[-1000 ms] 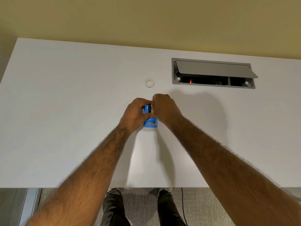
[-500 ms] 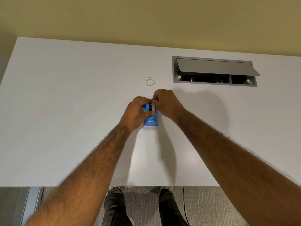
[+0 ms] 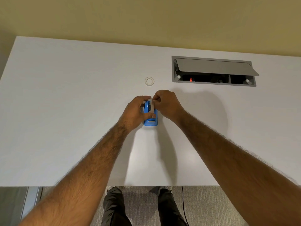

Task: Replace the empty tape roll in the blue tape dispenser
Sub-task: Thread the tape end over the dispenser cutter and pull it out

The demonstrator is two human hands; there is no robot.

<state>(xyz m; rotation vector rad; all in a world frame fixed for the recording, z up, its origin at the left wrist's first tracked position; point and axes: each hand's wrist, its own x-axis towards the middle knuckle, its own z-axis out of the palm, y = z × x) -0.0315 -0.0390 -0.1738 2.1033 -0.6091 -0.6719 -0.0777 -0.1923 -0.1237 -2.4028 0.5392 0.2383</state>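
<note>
Blue tape dispenser [image 3: 150, 122] — stood on white table [image 3: 65, 111], clasped by left hand [image 3: 136, 111]. Right hand [image 3: 166, 103] pinched a tape strip [image 3: 152, 107] above it. Light, rigid plastic, likely slippery — best held by its sides. Empty roll [image 3: 149, 81] lay beyond both hands.

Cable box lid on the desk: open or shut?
Open. The grey lid is tilted up, exposing the dark recess with a red light inside.

Both arms reach forward; the left hand [image 3: 136, 111] curls in a grip, the right hand [image 3: 166, 102] pinches with thumb and forefinger.
</note>
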